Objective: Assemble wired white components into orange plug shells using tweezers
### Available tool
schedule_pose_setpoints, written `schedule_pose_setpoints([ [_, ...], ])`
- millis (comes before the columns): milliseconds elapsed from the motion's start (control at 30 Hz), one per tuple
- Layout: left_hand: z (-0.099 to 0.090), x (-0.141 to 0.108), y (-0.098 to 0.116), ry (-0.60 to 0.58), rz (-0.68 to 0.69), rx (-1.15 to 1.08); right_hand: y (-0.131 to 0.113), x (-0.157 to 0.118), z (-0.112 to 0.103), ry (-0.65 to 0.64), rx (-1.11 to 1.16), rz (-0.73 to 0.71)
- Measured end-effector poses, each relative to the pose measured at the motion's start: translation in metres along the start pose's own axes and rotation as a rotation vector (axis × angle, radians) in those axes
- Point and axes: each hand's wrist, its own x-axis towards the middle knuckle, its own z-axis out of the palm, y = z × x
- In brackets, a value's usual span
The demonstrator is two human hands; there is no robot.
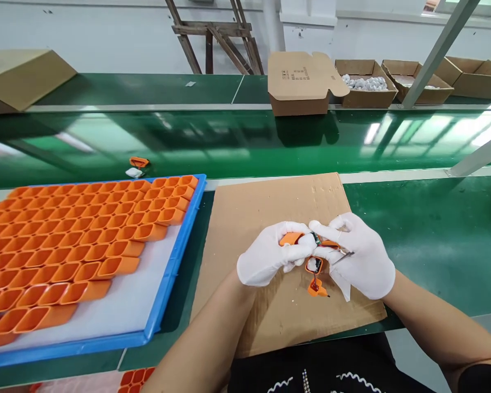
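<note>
My left hand (pixel 270 254), in a white glove, is closed on an orange plastic housing (pixel 290 238). Opposite it, my gloved right hand (pixel 362 256) pinches an orange end piece (pixel 329 244) with a small green circuit board (pixel 316 238) at its left end. A thin metal tool (pixel 343 257) juts out from under the right fingers; its kind is unclear. Just below the fingertips lies another orange housing (pixel 313 265) with something white and black in its opening. Beside that is an orange cap (pixel 317 287) with dark red wires. The fingers partly hide the held parts.
Under my hands lies a cardboard sheet (pixel 265 202). To the left, a blue tray (pixel 175 256) holds rows of orange housings (pixel 94 234). Another orange piece (pixel 139 162) lies behind the tray. Cardboard boxes (pixel 298 82) stand on the back shelf, one holding white parts (pixel 366 83).
</note>
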Motion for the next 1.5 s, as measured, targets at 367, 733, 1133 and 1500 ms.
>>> schedule_pose_setpoints([
  [367, -0.004, 0.002, -0.010, -0.047, 0.049, -0.019, -0.007, 0.004, -0.015, -0.105, -0.030, 0.051],
  [733, -0.009, -0.003, -0.023, 0.240, 0.372, -0.026, -0.013, 0.011, -0.022, 0.238, 0.117, -0.031],
  [1133, 0.003, -0.005, -0.020, 0.379, 0.801, 0.190, -0.013, 0.005, -0.015, 0.255, 0.004, -0.103],
  [1500, 0.006, -0.007, -0.017, 0.434, 0.815, 0.314, -0.011, 0.001, -0.012, 0.193, -0.003, -0.139],
])
